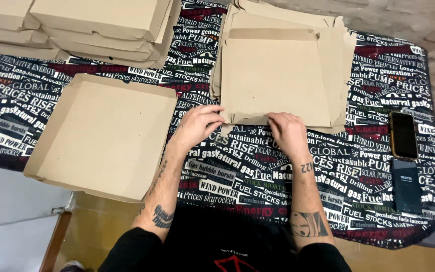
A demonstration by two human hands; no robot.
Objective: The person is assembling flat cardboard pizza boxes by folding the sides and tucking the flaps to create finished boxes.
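A stack of flat brown cardboard box blanks (pixel 278 70) lies on the table straight ahead of me. My left hand (pixel 197 126) pinches the near-left corner of the top blank. My right hand (pixel 289 132) presses on the near edge of the same blank, where a narrow flap is bent. To the left sits a folded-up open cardboard box tray (pixel 106 136), its side walls raised, partly overhanging the table's near edge.
Several folded cardboard boxes (pixel 96 25) are piled at the back left. A phone (pixel 403 135) and a dark flat case (pixel 407 186) lie at the right side. The table carries a dark cloth (pixel 237 171) printed with words. Floor shows below the near edge.
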